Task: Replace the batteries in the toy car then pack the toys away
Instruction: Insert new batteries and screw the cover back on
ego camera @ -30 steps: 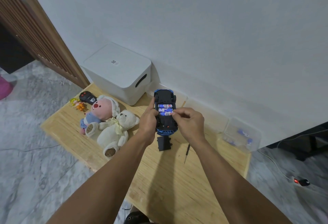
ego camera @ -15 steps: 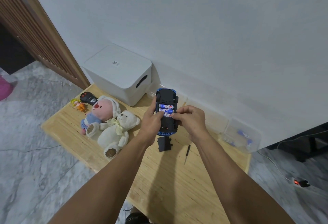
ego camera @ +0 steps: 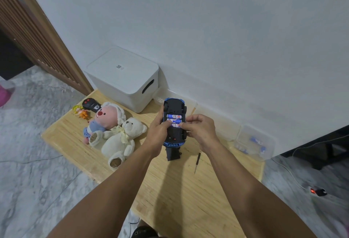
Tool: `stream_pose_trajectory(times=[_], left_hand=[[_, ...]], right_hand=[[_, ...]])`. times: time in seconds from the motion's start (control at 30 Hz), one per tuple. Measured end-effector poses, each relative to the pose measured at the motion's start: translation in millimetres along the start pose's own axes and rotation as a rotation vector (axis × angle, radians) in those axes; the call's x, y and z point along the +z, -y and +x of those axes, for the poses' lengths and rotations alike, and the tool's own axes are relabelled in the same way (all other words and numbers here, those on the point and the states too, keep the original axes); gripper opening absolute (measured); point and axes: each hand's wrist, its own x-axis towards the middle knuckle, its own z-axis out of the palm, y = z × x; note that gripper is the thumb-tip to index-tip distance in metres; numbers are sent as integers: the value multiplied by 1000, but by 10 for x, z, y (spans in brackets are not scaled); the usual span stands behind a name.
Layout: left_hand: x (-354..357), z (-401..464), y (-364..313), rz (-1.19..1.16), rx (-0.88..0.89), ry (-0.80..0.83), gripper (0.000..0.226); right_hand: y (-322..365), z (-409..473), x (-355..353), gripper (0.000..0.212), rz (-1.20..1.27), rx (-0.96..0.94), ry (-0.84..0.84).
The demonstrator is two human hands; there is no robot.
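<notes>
A person holds a blue plastic toy car [ego camera: 174,122] upside down above a light wooden counter [ego camera: 170,190], its black underside facing up. The left hand [ego camera: 157,134] grips the car's left side, thumb pressing on the battery bay. The right hand [ego camera: 200,128] holds the right side, its fingers [ego camera: 184,124] pinching at the nearest of three blue-and-white batteries [ego camera: 174,120] lying side by side in the open bay. Directly below the car, a black battery cover [ego camera: 172,153] lies on the counter, with a thin black screwdriver [ego camera: 197,163] just beside it. To the left lie a white teddy bear [ego camera: 120,139], a pink plush toy [ego camera: 105,119], a small orange figurine [ego camera: 81,112] and a black remote control [ego camera: 91,104]. A white lidded storage box [ego camera: 124,77] stands against the wall behind them. At the counter's right end sits a clear plastic container [ego camera: 255,143] holding more batteries.
</notes>
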Motion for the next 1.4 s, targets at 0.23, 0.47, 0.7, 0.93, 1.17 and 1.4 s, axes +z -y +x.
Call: stream_pose_trajectory(times=[0.23,0.47,0.7,0.93,1.17,1.4], left_hand=[[-188,11,160,-71,-129,-95,57],[-255,-9,241,-49,-68,-93,43],[-313,27,296,-79,-117,-139,47],[-475,7,326,-166,-142,-168,47],[-597,29,330,-195,-137,-144,51],[-672,39,332,-181,-144,-113,53]], right_hand=[[-284,149,-249,8,-222,18,-96],[-757,72,-335,9,-852,64,-23],[-855,-7,5,11,-846,-46,8],[-936,-40,366,59,-1154,-112,11],[-949,3,483,43,-1056,-84,2],[-986,-3,546,49,-1156,-126,-10]])
